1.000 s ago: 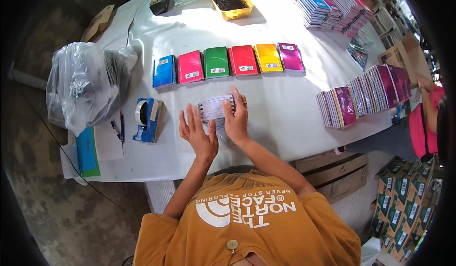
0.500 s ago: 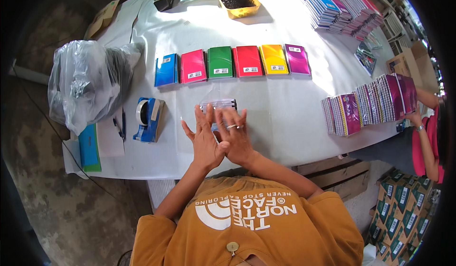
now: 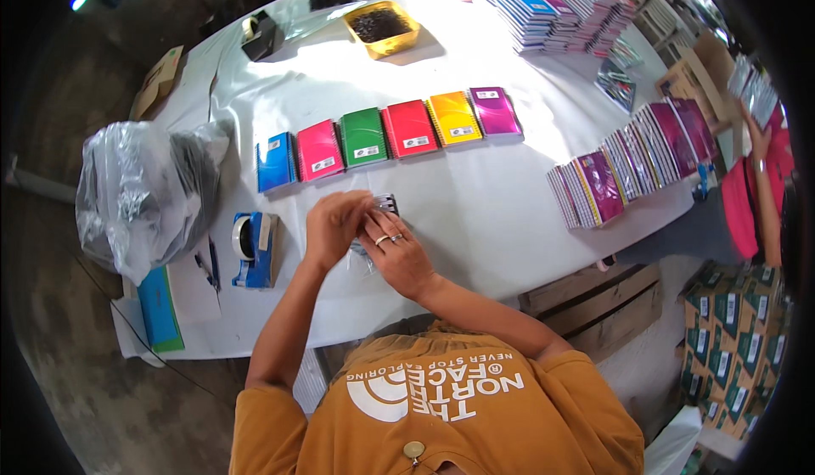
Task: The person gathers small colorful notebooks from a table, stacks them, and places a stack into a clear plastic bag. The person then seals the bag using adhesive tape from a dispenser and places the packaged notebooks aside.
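White sheeting covers the counter (image 3: 509, 220), and close to its near edge my left hand (image 3: 333, 227) and right hand (image 3: 397, 252) meet over a small clear-wrapped packet (image 3: 384, 205), fingers clenched on its crinkled film. It lies just short of the row of coloured notebooks (image 3: 386, 135) running from blue to purple across the middle. A blue tape dispenser (image 3: 253, 250) waits near the left end, beside a grey plastic bag (image 3: 140, 191). I judge the film needs pulling snug and flat before anything else: one hand should pin the packet down while the other smooths the fold, so the wrap doesn't spring open. Stacks of notebooks (image 3: 632, 157) crowd the right edge.
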The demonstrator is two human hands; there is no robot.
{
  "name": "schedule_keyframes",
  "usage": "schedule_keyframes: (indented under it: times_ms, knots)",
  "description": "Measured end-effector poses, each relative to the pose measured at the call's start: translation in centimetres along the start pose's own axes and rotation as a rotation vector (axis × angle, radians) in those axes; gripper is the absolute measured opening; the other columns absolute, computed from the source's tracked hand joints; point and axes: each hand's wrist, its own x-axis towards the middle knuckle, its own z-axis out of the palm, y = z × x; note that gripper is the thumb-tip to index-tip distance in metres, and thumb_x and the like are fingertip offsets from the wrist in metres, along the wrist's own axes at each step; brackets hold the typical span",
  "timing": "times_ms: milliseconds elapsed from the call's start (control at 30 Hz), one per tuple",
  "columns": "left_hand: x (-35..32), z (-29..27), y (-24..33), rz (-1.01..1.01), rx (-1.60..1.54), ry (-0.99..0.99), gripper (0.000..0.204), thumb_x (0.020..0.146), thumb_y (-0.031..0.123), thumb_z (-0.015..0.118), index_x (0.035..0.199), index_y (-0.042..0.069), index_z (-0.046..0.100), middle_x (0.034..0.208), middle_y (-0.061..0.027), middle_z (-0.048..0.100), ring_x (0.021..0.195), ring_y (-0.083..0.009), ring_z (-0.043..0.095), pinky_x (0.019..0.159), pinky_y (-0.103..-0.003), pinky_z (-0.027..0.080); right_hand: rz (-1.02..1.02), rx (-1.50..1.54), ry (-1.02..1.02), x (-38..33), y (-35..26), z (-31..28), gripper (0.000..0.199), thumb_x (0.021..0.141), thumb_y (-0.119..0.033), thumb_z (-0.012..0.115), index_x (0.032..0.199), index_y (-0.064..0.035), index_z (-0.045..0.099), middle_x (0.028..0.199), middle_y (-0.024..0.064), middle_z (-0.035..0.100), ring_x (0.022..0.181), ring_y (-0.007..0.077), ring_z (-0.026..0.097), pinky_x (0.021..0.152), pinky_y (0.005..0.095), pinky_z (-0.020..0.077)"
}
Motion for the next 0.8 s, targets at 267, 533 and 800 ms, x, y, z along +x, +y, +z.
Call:
schedule_keyframes:
  times_ms: [267, 533, 800]
  knots:
    - [-2.7, 1.5, 0.1, -0.013, -0.146, 0.103, 0.021, 0.090, 0.008, 0.054, 0.108, 0.003, 0.064, 0.112, -0.0131, 0.064, 0.114, -0.0287, 0.056, 0.106, -0.042, 0.031, -0.013, 0.278, 0.184, -0.1, 0.8, 0.9, 0.028, 0.081, 0.000, 0.055, 0.108, 0.0026, 0.058, 0.119, 0.0141, 0.053, 0.122, 0.0284, 0.046, 0.103, 0.0433, 0.0362]
    - [-7.2, 1.5, 0.4, 0.286, 0.246, 0.165, 0.028, 0.074, -0.006, 0.059, 0.097, 0.006, 0.067, 0.110, -0.0103, 0.065, 0.107, -0.0261, 0.060, 0.092, -0.038, 0.046, 0.133, 0.438, 0.253, 0.4, 0.9, 1.8, 0.034, 0.082, 0.001, 0.054, 0.115, -0.0061, 0.054, 0.113, 0.0114, 0.057, 0.112, 0.0257, 0.053, 0.100, 0.0395, 0.0397]
    - [-16.4, -11.9, -16.4, -0.535, 0.748, 0.505, 0.041, 0.093, 0.034, 0.047, 0.118, 0.003, 0.056, 0.111, -0.0137, 0.060, 0.092, -0.0246, 0.060, 0.073, -0.032, 0.047, 0.035, 0.303, 0.181, 0.6, 1.0, 0.9, 0.027, 0.074, -0.003, 0.059, 0.100, -0.0079, 0.063, 0.108, 0.0068, 0.060, 0.112, 0.0235, 0.053, 0.099, 0.0386, 0.0400]
